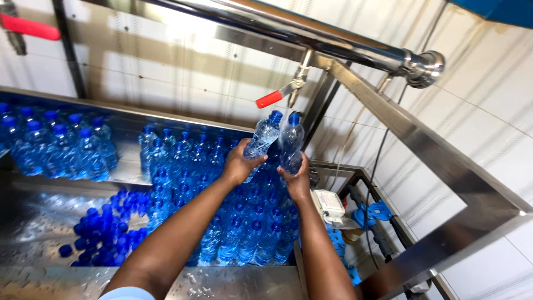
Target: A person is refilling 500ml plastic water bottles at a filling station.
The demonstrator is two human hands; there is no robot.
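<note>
The left hand is clamped around the lower body of a clear bottle, its long axis tilted, blue cap up and to the right. The right hand grips a second bottle from below, nearly upright, cap up, both just above the packed bottles in the steel tray.

One head-worn view looks down, close, over a steel trough toward tiled wall.

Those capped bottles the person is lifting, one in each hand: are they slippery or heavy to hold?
Probably slippery: the steel tray shows water droplets, so the bottles are likely wet. The left hand and right hand each lift one bottle, so it seems manageable, though heavy for its size if full. The thin clear ribbed walls would likely give a little when squeezed.
</note>
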